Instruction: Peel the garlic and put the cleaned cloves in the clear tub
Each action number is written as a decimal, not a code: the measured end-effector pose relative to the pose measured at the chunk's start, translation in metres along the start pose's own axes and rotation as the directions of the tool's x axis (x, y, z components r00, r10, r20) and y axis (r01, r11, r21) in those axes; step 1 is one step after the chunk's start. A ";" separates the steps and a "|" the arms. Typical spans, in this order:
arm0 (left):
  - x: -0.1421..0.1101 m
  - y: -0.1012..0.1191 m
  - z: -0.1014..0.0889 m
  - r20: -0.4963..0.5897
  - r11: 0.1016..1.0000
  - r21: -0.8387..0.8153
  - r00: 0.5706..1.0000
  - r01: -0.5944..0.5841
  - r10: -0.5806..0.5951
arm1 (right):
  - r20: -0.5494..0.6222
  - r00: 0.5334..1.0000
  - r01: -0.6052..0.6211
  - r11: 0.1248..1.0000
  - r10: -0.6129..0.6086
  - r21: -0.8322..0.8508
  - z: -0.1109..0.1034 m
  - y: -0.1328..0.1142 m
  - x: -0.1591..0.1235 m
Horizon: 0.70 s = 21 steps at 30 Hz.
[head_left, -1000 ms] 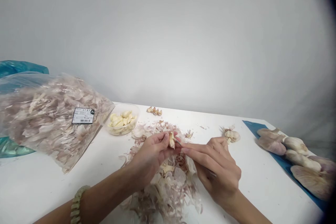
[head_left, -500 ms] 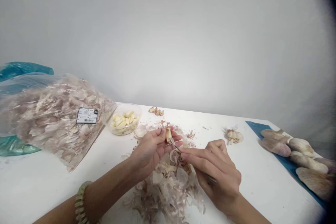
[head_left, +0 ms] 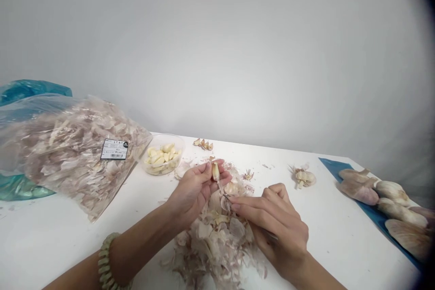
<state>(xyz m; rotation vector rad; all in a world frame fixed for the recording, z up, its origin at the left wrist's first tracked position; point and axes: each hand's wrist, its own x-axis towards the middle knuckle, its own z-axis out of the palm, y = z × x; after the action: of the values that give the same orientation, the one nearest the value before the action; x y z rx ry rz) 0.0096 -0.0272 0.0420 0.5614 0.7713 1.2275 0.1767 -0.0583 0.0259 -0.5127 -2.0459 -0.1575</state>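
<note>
My left hand [head_left: 193, 188] pinches a small garlic clove [head_left: 215, 170] between thumb and fingers, held above a heap of papery garlic skins [head_left: 217, 235]. My right hand [head_left: 275, 222] is closed around a thin metal blade [head_left: 226, 196], whose tip shows just below the clove, drawing a strip of skin away from it. A clear plastic tub [head_left: 162, 158] of peeled cloves stands behind my left hand. A bead bracelet [head_left: 105, 263] sits on my left wrist.
A big clear bag of garlic skins [head_left: 68, 154] with a price label lies at the left, over a blue-green bag [head_left: 20, 90]. Whole garlic bulbs [head_left: 380, 195] rest on a blue sheet at the right. Loose cloves [head_left: 203, 144] and a split bulb [head_left: 304, 176] lie on the white table.
My left hand has lifted the clove slightly up and left, while my right hand has pulled the blade down and away, stretching skin off the clove.
</note>
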 end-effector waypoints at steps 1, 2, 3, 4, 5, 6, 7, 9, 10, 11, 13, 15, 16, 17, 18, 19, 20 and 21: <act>0.000 0.001 0.001 -0.004 1.000 -0.005 1.000 -0.004 0.004 | 0.007 1.000 -0.001 1.000 0.001 0.006 0.000 0.000 0.000; 0.000 0.002 0.002 -0.005 1.000 -0.012 1.000 -0.005 0.005 | 0.016 1.000 -0.003 1.000 0.002 0.012 0.000 0.000 -0.001; 0.000 0.002 0.002 -0.006 1.000 -0.017 1.000 -0.004 0.004 | 0.022 1.000 -0.004 1.000 0.004 0.018 0.001 0.000 -0.001; 0.000 0.003 0.003 -0.005 1.000 -0.020 1.000 0.000 0.000 | 0.025 1.000 -0.005 1.000 0.005 0.024 0.001 0.000 -0.001; 0.000 0.003 0.003 -0.004 1.000 -0.022 1.000 0.005 -0.005 | 0.025 1.000 -0.005 1.000 0.004 0.030 0.001 0.000 -0.001; 0.000 0.003 0.004 -0.006 1.000 -0.023 1.000 0.008 -0.008 | 0.023 1.000 -0.004 0.999 0.004 0.035 0.001 0.000 -0.001; 0.000 0.003 0.004 -0.010 1.000 -0.023 1.000 0.009 -0.010 | 0.021 1.000 -0.005 0.999 0.005 0.038 0.001 0.000 -0.001; 0.000 0.002 0.004 -0.018 1.000 -0.023 1.000 0.006 -0.007 | 0.021 1.000 -0.015 0.999 0.014 0.048 0.001 0.000 -0.001; 0.000 0.002 0.003 -0.020 1.000 -0.023 1.000 0.004 -0.005 | 0.023 1.000 -0.022 0.998 0.020 0.054 0.001 0.000 -0.001; 0.000 0.001 0.003 -0.017 1.000 -0.022 1.000 0.000 0.000 | 0.022 0.999 -0.027 0.998 0.026 0.058 0.001 0.000 -0.001; 0.001 0.001 0.002 -0.012 1.000 -0.018 1.000 -0.014 0.014 | 0.022 0.999 -0.036 0.998 0.034 0.061 0.002 0.000 -0.001; 0.001 0.001 0.001 -0.012 0.999 -0.011 0.999 -0.033 0.033 | 0.017 0.999 -0.040 0.998 0.039 0.052 0.002 0.000 -0.001; 0.001 0.001 0.000 -0.016 0.999 -0.005 0.999 -0.043 0.043 | 0.015 0.999 -0.039 0.998 0.039 0.046 0.002 0.001 -0.001; 0.001 0.001 0.000 -0.019 0.999 0.000 0.998 -0.052 0.052 | 0.012 0.999 -0.038 0.998 0.037 0.044 0.002 0.001 -0.001; 0.000 0.002 0.000 -0.019 0.998 0.003 0.998 -0.057 0.057 | 0.010 0.999 -0.035 0.998 0.034 0.043 0.002 0.001 -0.001; 0.000 0.001 -0.001 -0.017 0.998 0.005 0.998 -0.062 0.062 | 0.008 0.999 -0.031 0.999 0.031 0.043 0.002 0.002 -0.001; -0.001 0.001 -0.001 -0.012 0.998 0.006 0.998 -0.065 0.065 | 0.009 1.000 -0.028 0.999 0.028 0.044 0.002 0.002 -0.001; -0.001 0.001 -0.001 -0.007 0.998 0.005 0.998 -0.067 0.067 | 0.009 1.000 -0.027 0.999 0.027 0.044 0.003 0.002 -0.001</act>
<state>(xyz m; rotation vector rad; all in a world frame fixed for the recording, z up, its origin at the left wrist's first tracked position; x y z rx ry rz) 0.0084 -0.0280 0.0424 0.5911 0.7666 1.2897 0.1758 -0.0558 0.0239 -0.5138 -2.0451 -0.0941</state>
